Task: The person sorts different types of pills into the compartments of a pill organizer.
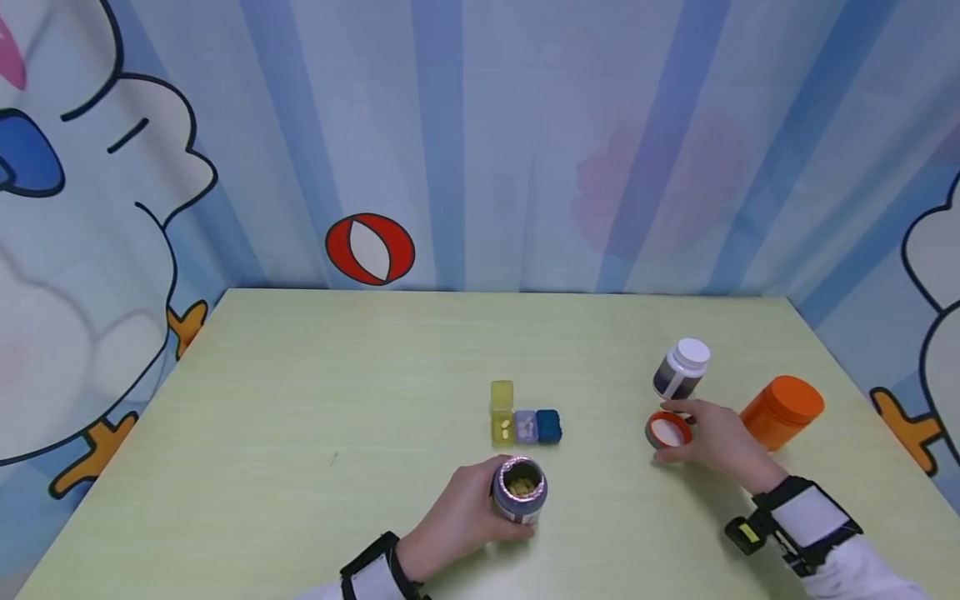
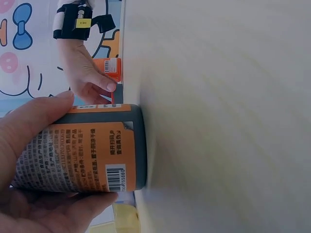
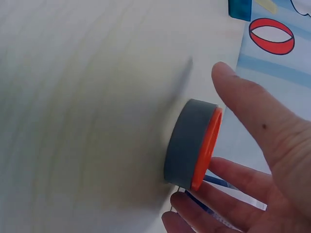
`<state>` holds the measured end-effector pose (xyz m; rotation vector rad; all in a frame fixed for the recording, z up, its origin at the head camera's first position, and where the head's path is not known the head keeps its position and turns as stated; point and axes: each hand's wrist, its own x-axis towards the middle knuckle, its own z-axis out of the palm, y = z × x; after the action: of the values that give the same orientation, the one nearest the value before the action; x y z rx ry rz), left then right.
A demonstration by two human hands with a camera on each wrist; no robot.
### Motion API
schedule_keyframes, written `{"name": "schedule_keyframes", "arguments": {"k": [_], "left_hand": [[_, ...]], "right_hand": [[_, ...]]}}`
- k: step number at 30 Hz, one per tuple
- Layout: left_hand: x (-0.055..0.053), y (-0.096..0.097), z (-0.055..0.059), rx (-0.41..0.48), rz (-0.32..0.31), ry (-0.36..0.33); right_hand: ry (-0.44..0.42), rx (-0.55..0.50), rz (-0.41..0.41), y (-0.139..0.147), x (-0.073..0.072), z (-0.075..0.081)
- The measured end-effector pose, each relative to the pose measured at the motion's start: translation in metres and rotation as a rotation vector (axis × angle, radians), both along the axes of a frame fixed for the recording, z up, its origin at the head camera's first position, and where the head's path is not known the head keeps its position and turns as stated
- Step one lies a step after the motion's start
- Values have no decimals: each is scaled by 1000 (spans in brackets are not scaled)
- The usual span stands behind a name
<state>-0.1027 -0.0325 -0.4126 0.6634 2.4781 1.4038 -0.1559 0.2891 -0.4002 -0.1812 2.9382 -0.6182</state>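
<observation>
My left hand [image 1: 477,508] grips a dark pill bottle [image 2: 92,150] with an orange label, its base at the table. The bottle's uncapped mouth, ringed by foil scraps, shows yellowish tablets inside. Just beyond it lies a small pill box [image 1: 526,427] with yellow, purple and blue compartments. The yellow lid is flipped back and pale pieces sit in that compartment. My right hand [image 1: 712,437] is spread around a grey cap [image 3: 189,143] with an orange inner rim, lying inside up on the table. In the right wrist view the thumb stands apart from the cap while fingers are close to its edge.
A white-capped bottle [image 1: 681,369] stands behind the cap. An orange jar [image 1: 782,411] stands to the right, partly behind my right hand. The pale table [image 1: 337,375] ends at a curtain [image 1: 495,150] printed with cartoon figures.
</observation>
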Motion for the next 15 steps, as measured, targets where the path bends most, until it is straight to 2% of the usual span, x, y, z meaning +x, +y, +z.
{"name": "schedule_keyframes", "arguments": {"k": [9, 15], "left_hand": [[0, 0, 0, 12, -5, -9], [0, -1, 0, 13, -5, -12]], "right_hand": [[-25, -1, -47, -4, -1, -3], [66, -79, -27, -11, 2, 12]]}}
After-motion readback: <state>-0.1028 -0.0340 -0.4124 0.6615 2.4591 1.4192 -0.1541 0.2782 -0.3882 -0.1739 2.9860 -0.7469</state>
